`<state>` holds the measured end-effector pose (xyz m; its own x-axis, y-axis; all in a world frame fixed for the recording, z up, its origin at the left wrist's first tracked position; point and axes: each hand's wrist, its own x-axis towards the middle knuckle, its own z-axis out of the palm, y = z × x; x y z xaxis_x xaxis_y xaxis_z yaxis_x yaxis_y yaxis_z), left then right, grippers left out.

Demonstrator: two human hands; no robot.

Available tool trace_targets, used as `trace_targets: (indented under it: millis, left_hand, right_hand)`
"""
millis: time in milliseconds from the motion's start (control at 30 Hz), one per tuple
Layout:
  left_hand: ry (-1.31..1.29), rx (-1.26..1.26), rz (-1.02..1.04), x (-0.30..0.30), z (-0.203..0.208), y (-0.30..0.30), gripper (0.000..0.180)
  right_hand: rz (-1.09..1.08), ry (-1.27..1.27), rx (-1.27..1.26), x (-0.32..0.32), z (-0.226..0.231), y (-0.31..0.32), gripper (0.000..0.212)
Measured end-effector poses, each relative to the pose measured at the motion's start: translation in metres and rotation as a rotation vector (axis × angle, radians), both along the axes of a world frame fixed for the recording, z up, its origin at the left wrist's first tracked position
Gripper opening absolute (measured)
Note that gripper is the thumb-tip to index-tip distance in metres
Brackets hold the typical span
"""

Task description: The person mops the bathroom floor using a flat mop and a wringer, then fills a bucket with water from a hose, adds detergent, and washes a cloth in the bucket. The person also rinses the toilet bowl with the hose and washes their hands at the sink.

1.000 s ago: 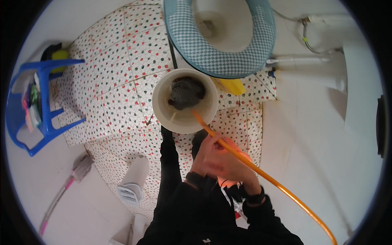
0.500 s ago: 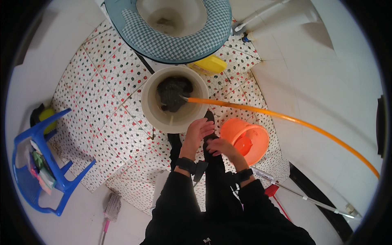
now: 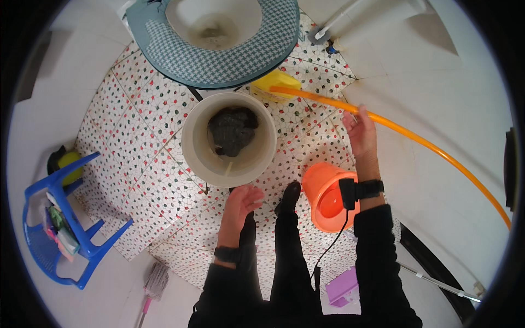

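Note:
An orange hose point(image 3: 421, 139) arches in from the right, its end above a yellow plastic bottle point(image 3: 279, 85). My right hand point(image 3: 361, 131) is raised under the hose, fingertips at or just touching it, fingers apart and not wrapped round it. Close to the near rim of a beige bucket point(image 3: 188, 145) is my left hand point(image 3: 240, 208), open with fingers stretched and nothing in it. Inside the bucket a dark wet cloth-like bundle point(image 3: 232, 131) lies in shallow water.
A toilet with a patterned blue seat point(image 3: 224, 68) stands beyond the bucket. An orange bucket point(image 3: 322, 218) is by my right foot. To the left lies a blue plastic chair point(image 3: 87, 240), with a mop point(image 3: 156, 281) nearer me. A toilet brush point(image 3: 318, 35) leans at the right wall.
The hose end has come out of the beige bucket and shifted up and right. My right hand moved right and away toward the hose; my left hand drew back left and nearer me.

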<state>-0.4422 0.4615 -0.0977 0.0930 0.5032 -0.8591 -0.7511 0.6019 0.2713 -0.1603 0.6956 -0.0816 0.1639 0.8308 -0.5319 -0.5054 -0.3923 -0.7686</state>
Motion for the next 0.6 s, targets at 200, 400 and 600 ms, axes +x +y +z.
trace_targets:
  millis: [200,400,600]
  left_hand:
    - [0.169,-0.025,0.236,-0.031,-0.029,-0.014,0.046]
    - [0.137,0.007,0.131,-0.054,-0.061,0.004,0.043]
    - [0.22,0.17,0.161,-0.012,-0.038,-0.006,0.035]
  right_hand:
    - [0.271,-0.144,0.151,-0.074,0.04,-0.067,0.015]
    - [0.209,-0.082,0.316,-0.076,0.101,-0.127,0.016]
    - [0.306,-0.089,0.178,-0.042,0.118,-0.174,0.026]
